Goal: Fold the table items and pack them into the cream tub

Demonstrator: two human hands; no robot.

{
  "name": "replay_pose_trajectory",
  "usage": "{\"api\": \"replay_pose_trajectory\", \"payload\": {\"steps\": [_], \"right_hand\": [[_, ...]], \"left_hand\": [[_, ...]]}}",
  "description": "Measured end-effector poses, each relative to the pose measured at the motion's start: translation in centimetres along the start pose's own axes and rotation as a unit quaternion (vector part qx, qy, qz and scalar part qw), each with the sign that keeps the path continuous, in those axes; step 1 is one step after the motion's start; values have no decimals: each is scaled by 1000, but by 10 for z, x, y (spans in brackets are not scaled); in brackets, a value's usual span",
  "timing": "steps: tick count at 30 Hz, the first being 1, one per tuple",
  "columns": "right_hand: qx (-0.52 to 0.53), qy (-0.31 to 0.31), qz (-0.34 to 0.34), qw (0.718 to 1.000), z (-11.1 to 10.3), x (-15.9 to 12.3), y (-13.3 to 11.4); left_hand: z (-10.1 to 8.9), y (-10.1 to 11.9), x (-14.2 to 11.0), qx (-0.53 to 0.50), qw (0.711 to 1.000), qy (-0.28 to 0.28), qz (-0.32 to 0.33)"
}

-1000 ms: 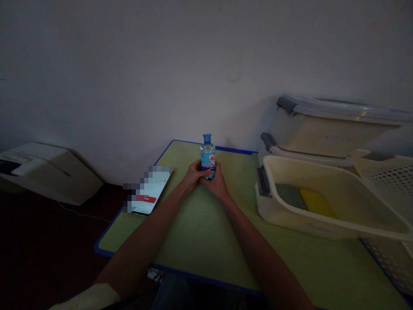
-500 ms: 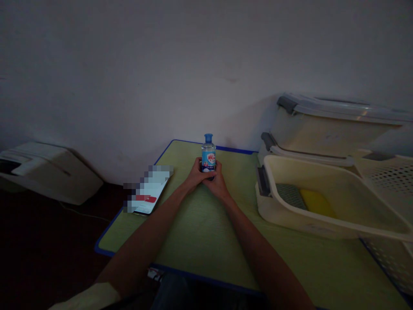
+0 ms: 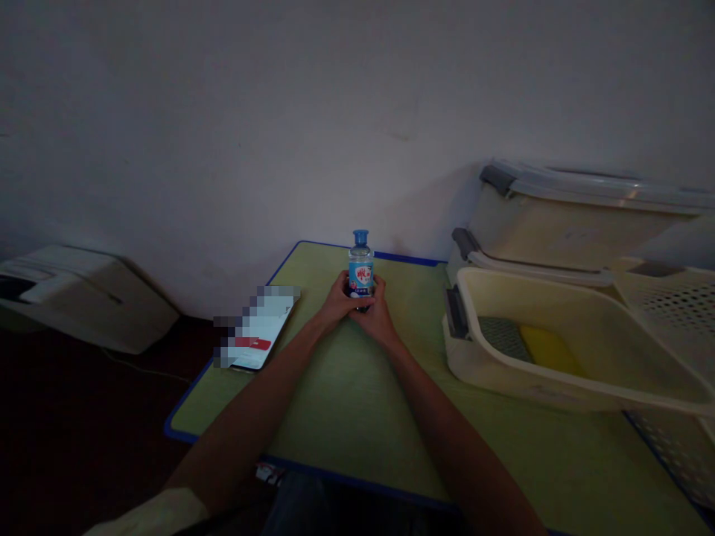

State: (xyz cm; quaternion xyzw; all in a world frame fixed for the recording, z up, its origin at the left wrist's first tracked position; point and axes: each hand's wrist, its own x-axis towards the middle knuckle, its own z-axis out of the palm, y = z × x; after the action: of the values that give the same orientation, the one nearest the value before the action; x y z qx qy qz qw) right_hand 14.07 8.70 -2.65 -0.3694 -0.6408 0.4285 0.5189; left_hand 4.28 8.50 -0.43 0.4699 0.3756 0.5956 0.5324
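Observation:
A small clear bottle (image 3: 360, 260) with a blue cap and a blue-and-white label stands upright toward the far side of the green table (image 3: 346, 409). My left hand (image 3: 337, 299) wraps its left side, with the thumb across the lower front. From the right, my right hand (image 3: 375, 314) closes round the same bottle, its thumb also near the base. The fingers behind the bottle are hidden, and so is part of its bottom.
A phone (image 3: 262, 327) with a lit screen lies at the table's left. On the right, a cream bin (image 3: 536, 394) holds a grey-green pad (image 3: 503, 339) and a yellow sponge-like piece (image 3: 550, 350). Behind it are stacked lidded boxes (image 3: 564, 223). A white wall (image 3: 335, 134) rises behind the table.
Almost nothing differs. Both hands keep their hold on the bottle, which has shifted or turned very slightly.

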Motion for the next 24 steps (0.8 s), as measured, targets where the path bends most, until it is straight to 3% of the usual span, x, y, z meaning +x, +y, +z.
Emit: {"api": "replay_pose_trajectory", "payload": {"steps": [14,24], "right_hand": [[-15,4,11,1000,0,0,-2],[-55,17,27,998,-1,-1,-6]], "left_hand": [[-1,-3,2,-37,999,28,-6],[0,0,2,-52,998,11,-18]]}}
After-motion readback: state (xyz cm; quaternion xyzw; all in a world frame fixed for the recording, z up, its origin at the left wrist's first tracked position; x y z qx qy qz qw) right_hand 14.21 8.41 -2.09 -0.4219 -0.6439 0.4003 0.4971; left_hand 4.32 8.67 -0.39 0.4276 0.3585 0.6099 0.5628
